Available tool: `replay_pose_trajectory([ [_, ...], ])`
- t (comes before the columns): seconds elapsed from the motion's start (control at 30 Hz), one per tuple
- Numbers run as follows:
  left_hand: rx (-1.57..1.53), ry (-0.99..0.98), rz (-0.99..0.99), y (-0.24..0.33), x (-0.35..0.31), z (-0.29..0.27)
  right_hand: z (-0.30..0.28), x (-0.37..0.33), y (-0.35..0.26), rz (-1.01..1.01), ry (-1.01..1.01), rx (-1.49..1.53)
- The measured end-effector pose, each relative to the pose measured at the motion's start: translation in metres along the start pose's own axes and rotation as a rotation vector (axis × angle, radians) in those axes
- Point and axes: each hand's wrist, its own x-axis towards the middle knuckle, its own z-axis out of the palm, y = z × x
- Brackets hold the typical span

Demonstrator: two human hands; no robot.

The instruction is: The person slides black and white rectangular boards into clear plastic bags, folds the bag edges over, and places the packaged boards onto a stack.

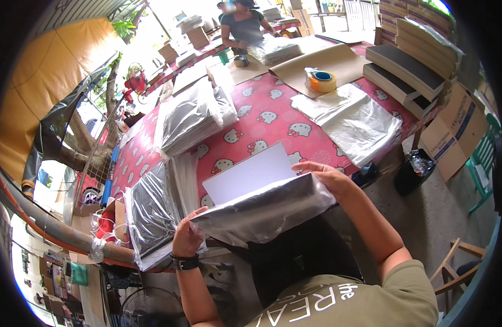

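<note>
Sleeve [283,220] of plastic around dark board [251,203] (ends in the pinch of left grip [187,235] and right grip [331,181])

An open-sided packing workshop: bagged boards [152,203] and a tape roll [323,82] on a long worktop [252,121], cardboard boxes [451,133], a tarpaulin [60,71] alongside.

Pink cloth [250,119]: open lane, ctr
Lane L: 2 wrapped stacks [185,120]
Lane R: plastic bags [360,125], tape [317,85] behind
Near end: held panel [262,200] blocks
</note>
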Motion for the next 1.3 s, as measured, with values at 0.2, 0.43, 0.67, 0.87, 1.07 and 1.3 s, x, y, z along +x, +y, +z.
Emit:
replay_pose_trajectory([
  [0.2,-0.090,0.056,-0.060,-0.060,0.008,-0.032,-0.020,-0.031,0.037,0.035,0.193,0.051],
  [0.43,0.104,0.342,-0.214,-0.156,-0.033,-0.052,-0.058,-0.069,0.082,0.081,0.456,0.053],
  [0.67,0.138,0.521,-0.095,-0.239,-0.079,-0.074,-0.107,-0.118,0.147,0.299,0.602,0.069],
  [0.87,0.298,0.187,-0.218,-0.207,-0.059,-0.015,-0.099,-0.120,0.159,0.313,0.568,0.082],
  [1.07,-0.332,-0.016,-0.240,-0.221,-0.035,0.009,-0.100,-0.128,0.158,0.335,0.479,0.186],
  [1.3,-0.894,0.133,-0.086,-0.214,-0.041,-0.042,-0.122,-0.132,0.173,0.352,0.421,0.348],
])
